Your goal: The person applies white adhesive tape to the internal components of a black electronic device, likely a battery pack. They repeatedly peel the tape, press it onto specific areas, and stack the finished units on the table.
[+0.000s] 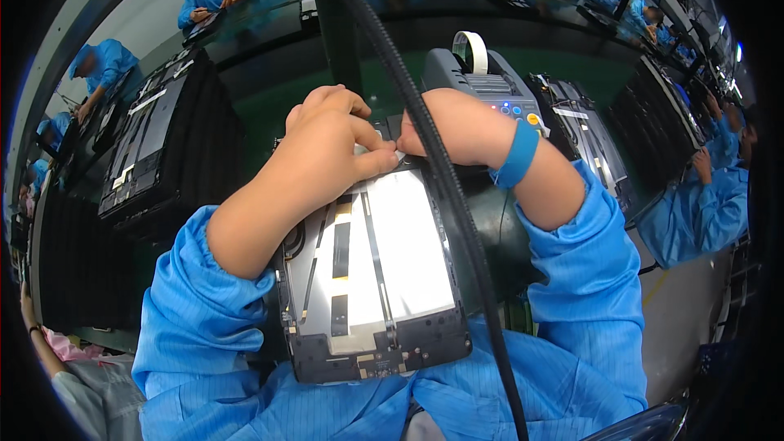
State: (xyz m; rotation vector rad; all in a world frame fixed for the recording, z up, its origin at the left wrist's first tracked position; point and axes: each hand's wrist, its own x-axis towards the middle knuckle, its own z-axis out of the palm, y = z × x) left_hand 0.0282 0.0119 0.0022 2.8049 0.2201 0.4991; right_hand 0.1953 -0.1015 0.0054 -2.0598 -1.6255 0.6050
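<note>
So the tablet-like unit with its innards showing lies right up against the person's front, lengthwise between the two forearms, near end by the blue smock. Can't tell from here whether that end overhangs the table.

My guess is it's fairly light but stiff as a plate, and way more fragile than it looks. The big silvery panel is super shiny, so I'd expect it to be slick and to pick up fingerprints. The thin dark strips running down it look like flex that would snag or crease, and the circuit board at the near end is bare. I'd take it by the black outer frame, one hand per long side, flat, no twisting, thumbs off the panel and strips.

The left hand is over the far end, fingers bent, thumb and forefinger brought close together. The right hand meets it there, fingers curled in. Whatever is between those fingertips is too small and covered up, so I can't tell if either is gripping anything.

Just beyond sits a grey tape dispenser with a white roll. Stacks of similar units stand off left.
</note>
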